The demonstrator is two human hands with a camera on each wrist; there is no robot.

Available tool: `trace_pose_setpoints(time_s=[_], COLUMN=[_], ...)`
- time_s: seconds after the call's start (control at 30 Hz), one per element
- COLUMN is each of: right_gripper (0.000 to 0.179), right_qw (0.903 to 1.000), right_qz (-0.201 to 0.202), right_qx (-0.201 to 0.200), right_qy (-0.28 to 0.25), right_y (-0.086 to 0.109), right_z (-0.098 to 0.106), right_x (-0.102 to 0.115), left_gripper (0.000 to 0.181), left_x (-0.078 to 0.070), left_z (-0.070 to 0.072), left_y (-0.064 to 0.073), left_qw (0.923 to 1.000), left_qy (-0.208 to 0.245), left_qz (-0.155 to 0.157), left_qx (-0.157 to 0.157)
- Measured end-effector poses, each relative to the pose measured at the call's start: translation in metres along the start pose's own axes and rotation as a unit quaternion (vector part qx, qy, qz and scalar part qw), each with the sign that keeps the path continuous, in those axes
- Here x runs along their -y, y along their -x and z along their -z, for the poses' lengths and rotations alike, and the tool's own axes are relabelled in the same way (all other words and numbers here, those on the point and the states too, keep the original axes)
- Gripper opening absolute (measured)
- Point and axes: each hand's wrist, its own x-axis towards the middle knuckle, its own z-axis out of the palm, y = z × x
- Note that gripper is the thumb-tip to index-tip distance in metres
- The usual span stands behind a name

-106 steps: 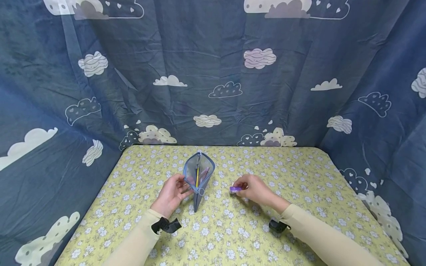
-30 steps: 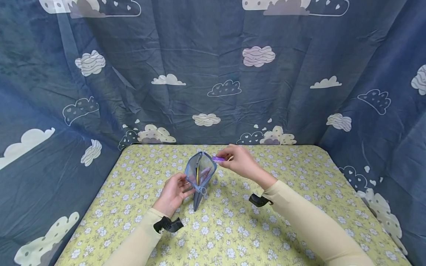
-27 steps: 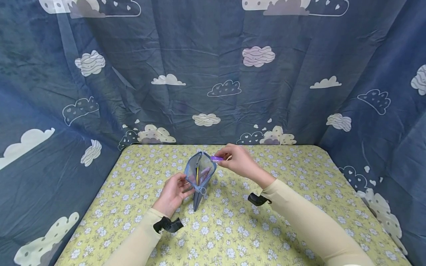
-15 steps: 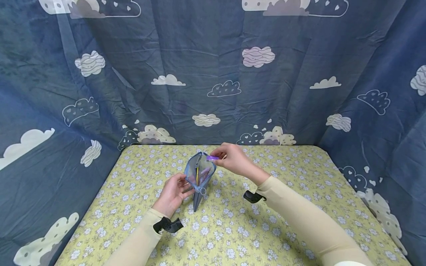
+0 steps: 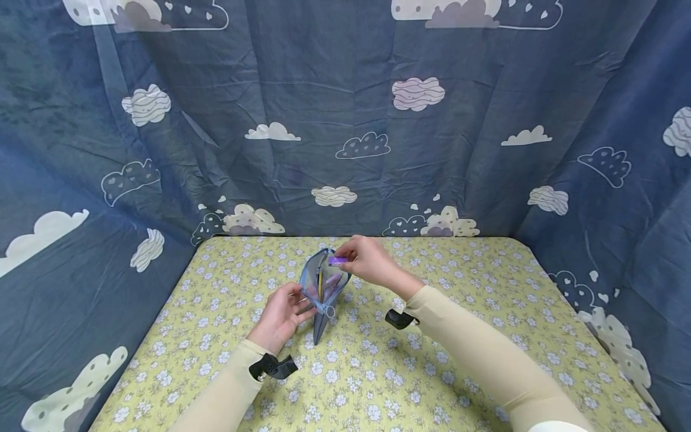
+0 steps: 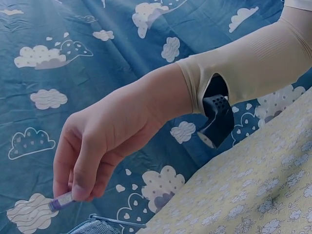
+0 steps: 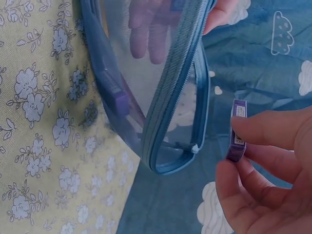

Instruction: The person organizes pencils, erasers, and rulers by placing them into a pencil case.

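A blue zippered mesh pencil case (image 5: 321, 327) stands unzipped on the cloth, its mouth facing up. My left hand (image 5: 281, 315) holds its near left side, fingers showing through the mesh in the right wrist view. With thumb and fingertips, my right hand (image 5: 369, 261) pinches a small purple block (image 5: 337, 261) over the case's far right rim. In the right wrist view the block (image 7: 238, 129) is narrow and box-shaped with a pale printed label, beside the zipper edge (image 7: 170, 83). A yellow pencil-like stick (image 5: 320, 285) and a pinkish item (image 5: 333, 281) lie inside the case.
Yellow flowered cloth (image 5: 432, 384) covers the table. A dark blue curtain (image 5: 324, 162) with cloud prints hangs behind it and at both sides. Through the mesh another purple piece (image 7: 119, 97) shows low in the case.
My right hand has carried the purple block from above the cloth at right, up and leftward to over the pencil case's mouth. My left hand and the case have hardly moved.
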Motion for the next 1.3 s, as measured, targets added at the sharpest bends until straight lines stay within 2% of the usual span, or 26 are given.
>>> trace_pose_setpoints(time_s=[0.3,0.67,0.93,1.3], right_gripper=[0.018,0.014,0.017,0.017], right_qw=[0.999,0.9983,0.9969,0.9963], right_qz=[0.012,0.019,0.024,0.023], right_qx=[0.0,0.015,0.026,0.033], right_qy=[0.043,0.053,0.07,0.075], right_y=[-0.007,-0.011,-0.014,-0.016], right_z=[-0.01,-0.021,-0.024,-0.027], right_x=[-0.002,-0.002,-0.001,0.002], left_gripper=[0.006,0.004,0.004,0.004], left_x=[0.001,0.002,0.001,0.002], left_z=[0.001,0.0,-0.002,-0.001], left_y=[-0.001,0.001,0.002,0.001], left_qw=[1.0,0.9998,0.9998,0.9996], left_qy=[-0.004,-0.016,-0.017,-0.022], left_qz=[-0.005,-0.012,-0.012,-0.012], left_qx=[0.007,0.0,-0.002,0.014])
